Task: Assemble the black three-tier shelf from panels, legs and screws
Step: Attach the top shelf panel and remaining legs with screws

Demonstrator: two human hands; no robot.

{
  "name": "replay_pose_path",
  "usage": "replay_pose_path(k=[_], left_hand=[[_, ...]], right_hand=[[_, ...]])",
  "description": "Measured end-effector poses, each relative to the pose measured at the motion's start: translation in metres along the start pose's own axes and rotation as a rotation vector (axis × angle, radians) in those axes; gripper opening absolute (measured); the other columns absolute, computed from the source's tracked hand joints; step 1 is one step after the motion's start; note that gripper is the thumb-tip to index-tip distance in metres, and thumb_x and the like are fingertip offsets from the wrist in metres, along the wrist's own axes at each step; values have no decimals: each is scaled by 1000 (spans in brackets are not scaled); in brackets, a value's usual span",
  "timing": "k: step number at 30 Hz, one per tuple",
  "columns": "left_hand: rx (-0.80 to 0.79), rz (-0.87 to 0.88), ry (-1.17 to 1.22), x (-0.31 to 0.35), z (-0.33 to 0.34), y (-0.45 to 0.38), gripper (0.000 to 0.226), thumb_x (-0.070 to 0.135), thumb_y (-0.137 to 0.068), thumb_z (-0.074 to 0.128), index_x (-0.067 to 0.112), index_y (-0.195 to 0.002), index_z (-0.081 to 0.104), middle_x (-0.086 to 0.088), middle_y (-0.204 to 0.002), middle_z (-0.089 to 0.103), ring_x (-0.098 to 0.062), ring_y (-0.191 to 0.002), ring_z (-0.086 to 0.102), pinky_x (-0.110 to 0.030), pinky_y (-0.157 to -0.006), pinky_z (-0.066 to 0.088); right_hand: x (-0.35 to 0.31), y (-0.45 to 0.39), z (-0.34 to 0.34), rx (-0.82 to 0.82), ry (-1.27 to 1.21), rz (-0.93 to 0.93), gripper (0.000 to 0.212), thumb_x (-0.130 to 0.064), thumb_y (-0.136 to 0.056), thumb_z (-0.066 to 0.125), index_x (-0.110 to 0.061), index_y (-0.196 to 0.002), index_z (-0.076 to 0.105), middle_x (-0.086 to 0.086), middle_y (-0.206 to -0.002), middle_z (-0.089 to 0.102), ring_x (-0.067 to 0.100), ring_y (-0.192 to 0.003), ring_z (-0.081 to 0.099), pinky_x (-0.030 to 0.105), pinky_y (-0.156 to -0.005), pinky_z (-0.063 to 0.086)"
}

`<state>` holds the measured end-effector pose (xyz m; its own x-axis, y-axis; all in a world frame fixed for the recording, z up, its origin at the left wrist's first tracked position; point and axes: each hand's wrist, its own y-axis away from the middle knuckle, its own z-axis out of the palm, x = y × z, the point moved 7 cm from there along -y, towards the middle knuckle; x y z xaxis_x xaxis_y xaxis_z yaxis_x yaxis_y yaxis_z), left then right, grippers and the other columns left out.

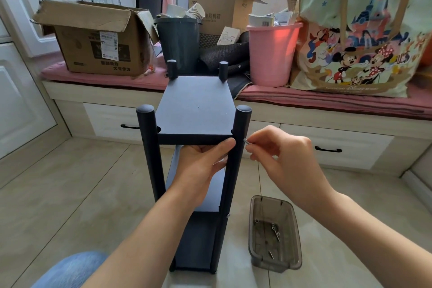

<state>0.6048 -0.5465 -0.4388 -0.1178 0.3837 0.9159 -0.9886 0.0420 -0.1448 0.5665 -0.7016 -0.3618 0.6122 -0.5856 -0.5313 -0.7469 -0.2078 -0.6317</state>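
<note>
— What step am I on?
— My left hand (pixel 203 161) grips the top panel (pixel 195 106) under its near edge; my right hand (pixel 278 149) pinches a screw (pixel 247 141) beside the near-right leg (pixel 238 138).
— Next?
— Probably seat it in that leg's hole.

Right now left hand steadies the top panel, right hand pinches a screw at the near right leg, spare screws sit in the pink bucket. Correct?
One thing is off: the spare screws lie in the smoky clear tray on the floor, not the pink bucket. The head view shows it. The rest holds: left hand steadies the top panel, right hand pinches a screw at the near right leg.
</note>
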Motion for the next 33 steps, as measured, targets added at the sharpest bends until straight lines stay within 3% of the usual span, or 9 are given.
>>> replay_pose_path(k=[4,7,13,18,22,28,33], left_hand=[[13,5,6,-1,0,-1,55,28,-71,77,4,-120,68,-13,-109,75,-28,-105,72,-39,-87,60],[21,4,5,-2,0,-1,52,29,-71,76,7,-117,69,-11,-109,76,-26,-104,73,-37,-87,60],[25,6,0,-3,1,-1,47,28,-73,75,11,-116,70,-9,-110,76,-24,-105,72,-37,-89,60],[27,11,6,-2,2,0,48,27,-76,74,10,-120,69,-9,-112,75,-24,-107,72,-39,-90,59],[30,12,12,0,2,1,49,29,-74,75,10,-119,69,-9,-111,76,-24,-106,72,-37,-89,60],[39,16,4,1,3,2,48,30,-73,75,12,-117,69,-7,-108,77,-23,-104,73,-32,-83,60],[43,14,3,1,4,2,47,29,-72,74,11,-116,70,-8,-108,76,-23,-104,73,-32,-83,60]], right_hand=[[15,-2,5,-28,-196,195,4,-8,-88,73,-11,-91,72,-3,-72,73,11,-66,70,28,-70,59],[17,-4,7,-23,-263,238,3,-10,-87,73,-11,-89,71,-1,-73,73,14,-64,70,33,-69,60],[18,-7,-1,-16,-175,208,11,-18,-83,78,-13,-85,69,-4,-72,71,11,-66,69,30,-69,58],[1,-8,1,-5,42,35,10,-14,-84,78,-9,-87,69,-8,-75,68,5,-76,65,15,-70,51],[7,-9,0,8,-40,131,13,-15,-81,80,-9,-87,70,-7,-75,71,4,-70,68,21,-71,56],[9,-9,0,-20,-72,135,9,-10,-82,79,-11,-88,72,-8,-77,72,4,-70,69,18,-71,55],[19,-9,5,-67,-327,283,3,-6,-85,74,-8,-85,73,2,-71,74,15,-63,71,23,-64,57]])
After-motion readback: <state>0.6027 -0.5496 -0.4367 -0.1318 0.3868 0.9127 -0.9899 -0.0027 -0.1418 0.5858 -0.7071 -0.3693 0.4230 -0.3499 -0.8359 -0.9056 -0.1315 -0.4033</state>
